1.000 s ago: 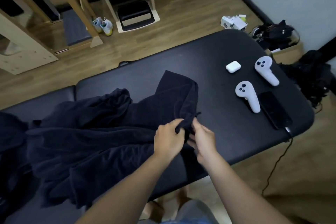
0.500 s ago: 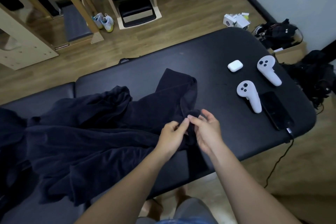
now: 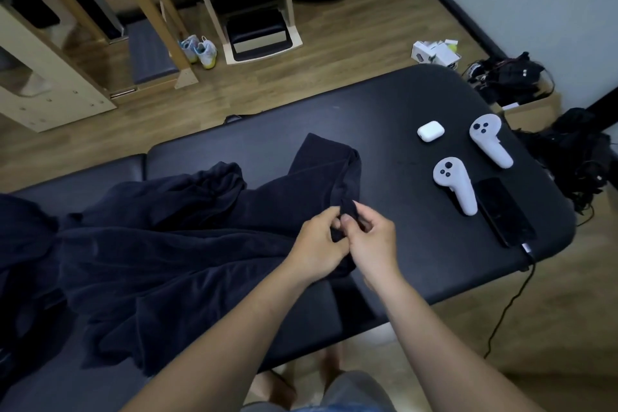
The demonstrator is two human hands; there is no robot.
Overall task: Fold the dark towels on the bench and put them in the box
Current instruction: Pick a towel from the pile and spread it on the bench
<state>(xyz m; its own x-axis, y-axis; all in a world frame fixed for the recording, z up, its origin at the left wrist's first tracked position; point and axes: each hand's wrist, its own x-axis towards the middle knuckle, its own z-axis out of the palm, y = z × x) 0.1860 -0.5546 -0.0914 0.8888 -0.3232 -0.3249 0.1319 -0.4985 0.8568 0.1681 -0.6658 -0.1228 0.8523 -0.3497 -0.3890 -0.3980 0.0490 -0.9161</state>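
Pinching a corner of the dark towel (image 3: 167, 261) — left hand (image 3: 316, 252) and right hand (image 3: 373, 242) — over the bench (image 3: 401, 103)

Left hand (image 3: 317, 246), right hand (image 3: 376, 242) bare. Left forearm (image 3: 217, 344), right forearm (image 3: 434, 338) bare up to frame edge. Grey garment (image 3: 354, 391) at lap, bottom centre; thin blue strip (image 3: 317, 409) along its lower edge. Two bare feet (image 3: 274, 388) beside it.

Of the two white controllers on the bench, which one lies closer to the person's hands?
The controller beside the black phone; the other controller lies farther back.
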